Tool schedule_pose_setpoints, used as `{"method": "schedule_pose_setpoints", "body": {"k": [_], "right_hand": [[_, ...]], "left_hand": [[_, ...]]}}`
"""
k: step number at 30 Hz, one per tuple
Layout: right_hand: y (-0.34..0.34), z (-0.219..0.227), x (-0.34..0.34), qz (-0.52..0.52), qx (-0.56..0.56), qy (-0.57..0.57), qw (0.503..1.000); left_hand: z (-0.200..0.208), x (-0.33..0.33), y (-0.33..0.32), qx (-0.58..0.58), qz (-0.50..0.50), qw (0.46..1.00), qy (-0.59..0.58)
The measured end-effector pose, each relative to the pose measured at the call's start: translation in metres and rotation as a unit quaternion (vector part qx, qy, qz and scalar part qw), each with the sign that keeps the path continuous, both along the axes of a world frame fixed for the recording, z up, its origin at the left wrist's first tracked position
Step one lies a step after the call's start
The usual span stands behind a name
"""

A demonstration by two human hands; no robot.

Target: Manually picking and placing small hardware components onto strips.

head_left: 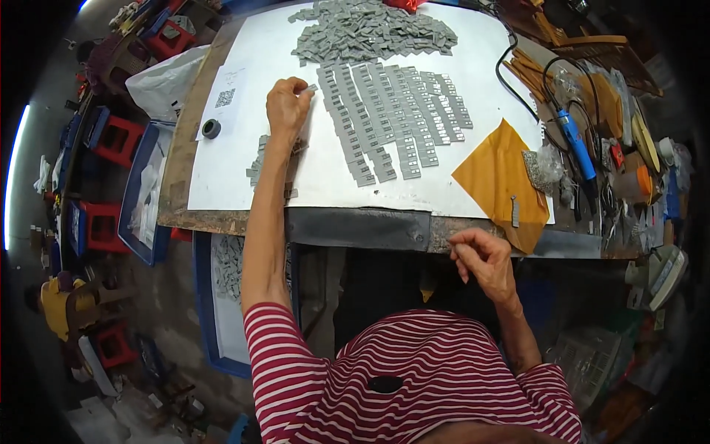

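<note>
Grey chip (312,88) pinched at left hand (287,106) fingertips, beside the rows (392,118).

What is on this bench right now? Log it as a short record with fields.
left hand: raised over the white sheet, pinching one small grey piece
right hand: at the bench's near edge, fingers curled shut; contents not visible
loose pile: grey pieces heaped at the sheet's far end
laid rows: grey pieces in overlapping slanted rows mid-sheet
small cluster: a few grey pieces beside the left forearm
right of sheet: yellow-brown envelope, blue-handled corded tool
left of sheet: black tape roll
</note>
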State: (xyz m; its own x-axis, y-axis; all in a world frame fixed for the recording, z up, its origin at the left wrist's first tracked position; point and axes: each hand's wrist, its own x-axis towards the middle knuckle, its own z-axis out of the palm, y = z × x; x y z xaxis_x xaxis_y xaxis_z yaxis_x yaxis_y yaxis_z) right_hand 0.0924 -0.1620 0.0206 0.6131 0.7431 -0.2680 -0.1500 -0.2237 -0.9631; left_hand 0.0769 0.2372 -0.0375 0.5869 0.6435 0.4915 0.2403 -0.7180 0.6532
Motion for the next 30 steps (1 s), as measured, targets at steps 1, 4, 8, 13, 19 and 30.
{"method": "schedule_pose_setpoints", "body": {"k": [1,4,8,13,19,30], "right_hand": [[-0.002,0.001,-0.002,0.003,-0.007,-0.003,1.0],[-0.011,-0.002,-0.006,0.025,-0.026,-0.018,0.999],[-0.019,-0.007,-0.009,0.017,-0.042,-0.002,0.999],[-0.022,-0.015,-0.008,0.009,-0.059,-0.019,0.998],[-0.021,-0.021,-0.01,0.022,-0.061,-0.056,0.996],[-0.017,-0.03,-0.015,0.048,-0.075,-0.085,0.992]], "left_hand": [[-0.003,0.007,0.007,-0.001,0.0,1.0,-0.002],[-0.014,0.022,0.026,0.007,0.057,0.995,0.076],[-0.025,0.031,0.035,-0.008,0.087,0.991,0.106],[-0.021,0.032,0.038,-0.05,0.068,0.99,0.111],[-0.022,0.032,0.039,-0.067,0.046,0.992,0.102],[-0.031,0.02,0.049,-0.065,0.012,0.997,0.045]]}}
